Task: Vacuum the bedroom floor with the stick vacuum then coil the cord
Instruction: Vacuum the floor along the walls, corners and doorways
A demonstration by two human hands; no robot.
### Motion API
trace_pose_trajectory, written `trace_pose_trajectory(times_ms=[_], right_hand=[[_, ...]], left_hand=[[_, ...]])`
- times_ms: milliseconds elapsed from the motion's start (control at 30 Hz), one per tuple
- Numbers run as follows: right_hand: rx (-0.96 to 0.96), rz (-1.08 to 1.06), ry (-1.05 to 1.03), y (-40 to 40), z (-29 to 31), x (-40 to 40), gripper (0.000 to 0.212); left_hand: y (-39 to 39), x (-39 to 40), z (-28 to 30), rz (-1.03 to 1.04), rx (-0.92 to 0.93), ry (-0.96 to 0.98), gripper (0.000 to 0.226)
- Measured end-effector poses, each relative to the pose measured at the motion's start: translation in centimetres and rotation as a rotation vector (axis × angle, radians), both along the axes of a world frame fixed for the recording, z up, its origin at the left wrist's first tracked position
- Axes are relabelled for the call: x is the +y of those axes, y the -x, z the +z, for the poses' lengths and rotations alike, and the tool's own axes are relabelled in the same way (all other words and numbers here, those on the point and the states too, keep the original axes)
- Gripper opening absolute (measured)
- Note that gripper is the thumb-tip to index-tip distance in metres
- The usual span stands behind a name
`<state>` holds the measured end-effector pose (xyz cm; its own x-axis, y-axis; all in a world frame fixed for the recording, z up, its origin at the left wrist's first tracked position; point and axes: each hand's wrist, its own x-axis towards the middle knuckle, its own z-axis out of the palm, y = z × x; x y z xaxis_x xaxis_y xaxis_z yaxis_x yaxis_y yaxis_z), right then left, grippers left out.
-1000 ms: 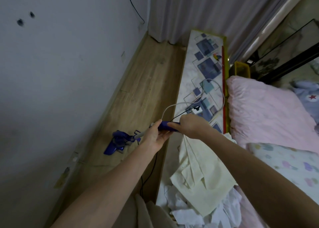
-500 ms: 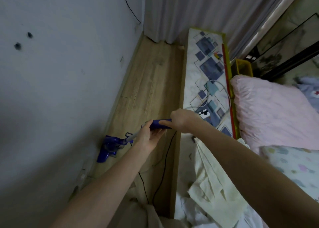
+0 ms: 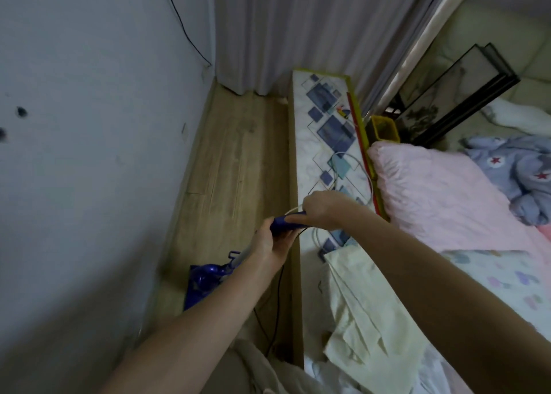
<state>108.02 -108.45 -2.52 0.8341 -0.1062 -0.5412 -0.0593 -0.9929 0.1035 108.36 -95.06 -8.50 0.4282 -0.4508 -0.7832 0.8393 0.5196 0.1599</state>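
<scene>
Far right, behind the pink pillow (image 3: 441, 197), a yellow bin (image 3: 384, 128) sits by the framed panels (image 3: 456, 95); contents unclear. Left hand (image 3: 269, 244) and right hand (image 3: 320, 208) both curl around the purple vacuum handle (image 3: 283, 223). Vacuum head (image 3: 202, 283) rests on the wood floor (image 3: 235, 161) between wall and patterned ledge (image 3: 325, 131). Black cord (image 3: 278, 304) trails near; white cable (image 3: 351, 167) and cream cloth (image 3: 366, 301) lie on the ledge.

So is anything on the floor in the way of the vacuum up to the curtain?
Nothing visible blocks it. The vacuum head sits on bare wood floor, which looks clear up to the curtain. Only its black cord trails behind.
</scene>
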Motion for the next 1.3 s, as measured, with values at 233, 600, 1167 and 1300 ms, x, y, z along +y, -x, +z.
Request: trace_pose_trajectory(times_ms=[233, 600, 1167, 1300], right_hand=[[0.003, -0.062, 0.017, 3.0, -0.6, -4.1, 0.076], [-0.022, -0.02, -0.107, 1.6, -2.9, -2.5, 0.073], [-0.011, -0.035, -0.187, 4.0, -4.8, -3.3, 0.066], [0.007, -0.036, -0.155, 4.3, -3.5, -5.6, 0.064]], left_hand=[[2.0, -3.7, 0.2, -0.08, 0.018, 0.035, 0.022], [1.7, -1.7, -0.1, -0.018, -0.011, -0.101, 0.017], [2.7, -2.7, -2.0, -0.002, -0.002, -0.216, 0.02], [3.5, -4.8, -1.2, -0.015, 0.018, -0.162, 0.009]])
